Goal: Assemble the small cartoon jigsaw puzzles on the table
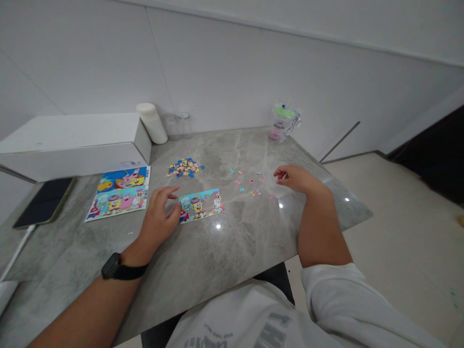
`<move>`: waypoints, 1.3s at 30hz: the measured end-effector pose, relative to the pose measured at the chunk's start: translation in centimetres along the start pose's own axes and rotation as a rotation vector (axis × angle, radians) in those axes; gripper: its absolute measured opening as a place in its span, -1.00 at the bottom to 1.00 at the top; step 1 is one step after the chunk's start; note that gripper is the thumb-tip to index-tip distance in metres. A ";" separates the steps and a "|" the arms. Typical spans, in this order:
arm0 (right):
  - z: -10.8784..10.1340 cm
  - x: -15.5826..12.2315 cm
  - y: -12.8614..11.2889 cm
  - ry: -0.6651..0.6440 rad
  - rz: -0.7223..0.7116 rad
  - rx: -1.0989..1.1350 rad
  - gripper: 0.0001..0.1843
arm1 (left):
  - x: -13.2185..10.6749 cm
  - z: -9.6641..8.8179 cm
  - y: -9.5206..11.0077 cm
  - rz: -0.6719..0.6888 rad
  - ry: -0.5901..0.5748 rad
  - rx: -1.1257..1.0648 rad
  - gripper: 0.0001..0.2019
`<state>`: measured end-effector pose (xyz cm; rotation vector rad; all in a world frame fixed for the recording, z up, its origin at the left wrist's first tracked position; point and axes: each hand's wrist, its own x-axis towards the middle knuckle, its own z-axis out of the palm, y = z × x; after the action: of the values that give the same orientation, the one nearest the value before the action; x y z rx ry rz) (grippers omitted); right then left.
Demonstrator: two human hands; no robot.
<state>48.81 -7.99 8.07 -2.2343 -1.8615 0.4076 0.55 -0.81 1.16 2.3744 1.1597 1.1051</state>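
Note:
A partly assembled jigsaw puzzle (197, 207) with cartoon figures lies flat on the grey table, with a gap in its right half. My left hand (161, 212) rests at its left edge, thumb and fingers apart and nothing held. To the right, several loose puzzle pieces (252, 181) are spread out singly, mostly pink and light blue. Just past them my right hand (294, 179) hovers with fingers curled together. A tiny pale spot shows between its fingertips, too small to make out. Behind the puzzle is a heap of puzzle pieces (184, 167), blue, yellow and tan.
A printed picture sheet (118, 193) lies left of my left hand, beside a phone (45, 202) on a cable. Along the wall stand a white box (72, 145), a white bottle (152, 123), two clear glasses (183, 124) and a wrapped cup (282, 123). The table (326, 203) ends at right.

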 end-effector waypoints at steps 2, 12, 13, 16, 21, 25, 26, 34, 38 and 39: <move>-0.8 -0.8 -0.3 0.039 -0.022 -0.017 -0.75 | 0.0 0.0 0.1 0.002 -0.001 -0.004 -0.61; 3.7 3.1 -0.4 0.234 -0.004 -0.077 -0.76 | -0.1 0.1 0.1 0.031 -0.003 -0.033 -0.62; 4.7 3.7 -0.3 0.259 0.023 -0.073 -0.71 | -0.1 0.1 0.0 0.031 -0.001 -0.035 -0.62; 7.0 5.0 0.2 0.320 0.029 -0.069 -0.59 | -0.1 0.2 0.0 0.033 0.009 -0.037 -0.63; 8.1 5.9 0.8 0.297 -0.036 -0.083 -0.59 | -0.2 0.2 0.0 0.047 0.006 -0.030 -0.63; 8.3 6.3 0.8 0.248 -0.055 -0.113 -0.60 | -0.2 0.2 0.1 0.048 0.009 -0.033 -0.63; 8.3 6.3 0.9 0.238 -0.049 -0.124 -0.60 | -0.1 0.2 0.1 0.047 0.009 -0.034 -0.64; 8.5 6.3 1.6 0.225 -0.021 -0.143 -0.73 | -0.2 0.2 0.0 0.050 0.006 -0.037 -0.63; 8.4 6.1 1.8 0.225 -0.020 -0.124 -0.80 | -0.2 0.2 0.0 0.029 -0.008 -0.042 -0.62; 8.3 6.0 1.8 0.229 -0.017 -0.114 -0.81 | -0.2 0.2 0.0 0.027 -0.010 -0.041 -0.62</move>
<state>48.71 -2.59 -0.81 -2.2265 -1.8225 0.0395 0.65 -0.94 0.96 2.3688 1.0940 1.1129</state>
